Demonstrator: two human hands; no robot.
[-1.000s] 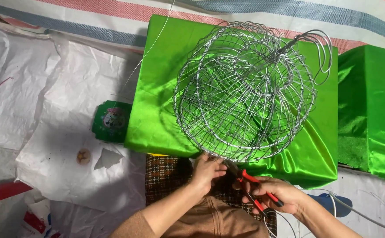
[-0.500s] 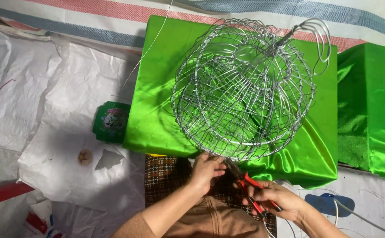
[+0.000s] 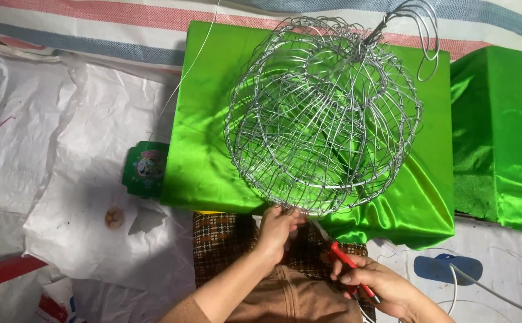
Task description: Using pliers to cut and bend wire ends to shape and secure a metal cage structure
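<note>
Wire-frame globe (image 3: 323, 113) resting on green satin-draped box (image 3: 213, 149). Left hand (image 3: 277, 227) pinching bottom rim, fingers closed on wire. Right hand (image 3: 371, 281) wrapped around red-handled pliers (image 3: 347, 266), nose near rim. Step: likely twisting joint; calls for steady frame, precise nose placement.

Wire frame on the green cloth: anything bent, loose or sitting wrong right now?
Nothing looks broken. The wire frame overhangs the near edge of the green cloth, steadied by the left hand. Long wire loops stick out loose at its top. The right hand holds red-handled pliers.
</note>
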